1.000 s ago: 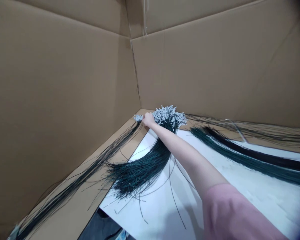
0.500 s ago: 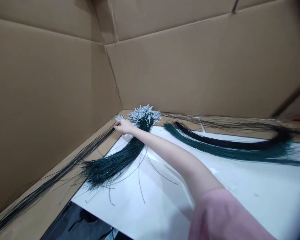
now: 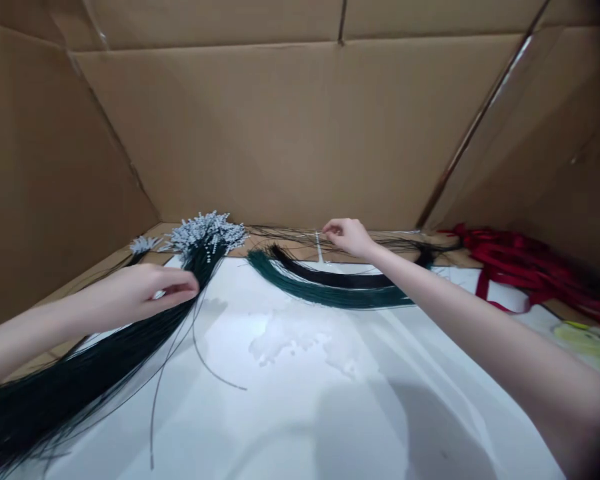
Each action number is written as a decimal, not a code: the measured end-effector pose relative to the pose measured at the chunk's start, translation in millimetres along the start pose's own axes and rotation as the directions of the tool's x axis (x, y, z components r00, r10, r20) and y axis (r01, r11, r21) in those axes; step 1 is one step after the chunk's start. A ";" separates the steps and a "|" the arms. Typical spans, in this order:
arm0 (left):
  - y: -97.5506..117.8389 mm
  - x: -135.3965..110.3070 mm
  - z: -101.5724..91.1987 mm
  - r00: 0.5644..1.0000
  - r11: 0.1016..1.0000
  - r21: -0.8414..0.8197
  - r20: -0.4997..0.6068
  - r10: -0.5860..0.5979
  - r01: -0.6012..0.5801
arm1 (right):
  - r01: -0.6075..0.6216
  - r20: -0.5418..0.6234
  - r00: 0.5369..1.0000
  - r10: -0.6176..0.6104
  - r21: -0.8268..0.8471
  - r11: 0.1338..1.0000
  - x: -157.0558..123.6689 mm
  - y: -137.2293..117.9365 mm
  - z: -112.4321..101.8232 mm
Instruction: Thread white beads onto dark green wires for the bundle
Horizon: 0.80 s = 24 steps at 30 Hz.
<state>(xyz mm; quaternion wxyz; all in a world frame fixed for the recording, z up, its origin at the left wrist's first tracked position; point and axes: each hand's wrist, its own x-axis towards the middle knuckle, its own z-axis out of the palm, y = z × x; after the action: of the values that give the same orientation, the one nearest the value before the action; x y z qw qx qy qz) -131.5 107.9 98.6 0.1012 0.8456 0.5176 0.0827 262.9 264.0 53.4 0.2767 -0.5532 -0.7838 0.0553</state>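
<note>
A thick bundle of dark green wires [image 3: 80, 373] with white tips [image 3: 207, 231] fans across the left of the white sheet [image 3: 300, 400]. My left hand [image 3: 140, 293] hovers over this bundle, fingers stretched forward and held together, nothing visibly in them. My right hand [image 3: 347, 235] reaches to the back wall, fingers pinched at thin loose wires [image 3: 290, 235] lying there. Just in front of it two curved bundles lie side by side, one green [image 3: 325, 293], one black [image 3: 325, 275].
Tall cardboard walls [image 3: 280, 133] enclose the space at the back and both sides. Red ribbons or cords [image 3: 520, 263] are heaped at the right, with something yellow-green [image 3: 585, 337] near them. A smaller white-tipped wire tuft [image 3: 143, 244] lies at the far left.
The view swung right. My right hand left the white-tipped bundle and moved to the loose wires at the back wall. My left hand came into view over the bundle.
</note>
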 end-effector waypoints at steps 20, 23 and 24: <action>44.6 296.9 105.6 0.912 0.869 0.307 -0.010 0.410 -0.388 | 0.149 0.149 0.981 -0.127 -0.151 0.977 32.6 47.7 52.4; 45.2 301.5 109.4 0.921 0.882 0.294 -0.007 0.388 -0.369 | 0.168 0.158 0.976 -0.148 -0.122 0.978 33.5 52.5 53.2; 45.8 302.5 110.0 0.926 0.887 0.291 -0.006 0.377 -0.359 | 0.176 0.158 0.975 -0.157 -0.114 0.978 33.5 53.7 52.8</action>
<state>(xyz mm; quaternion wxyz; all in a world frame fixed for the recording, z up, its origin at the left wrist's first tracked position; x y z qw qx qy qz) 71.0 348.0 14.6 -0.0550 0.9309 0.3574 0.0516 273.8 326.2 0.4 0.1857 -0.4963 -0.8478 0.0228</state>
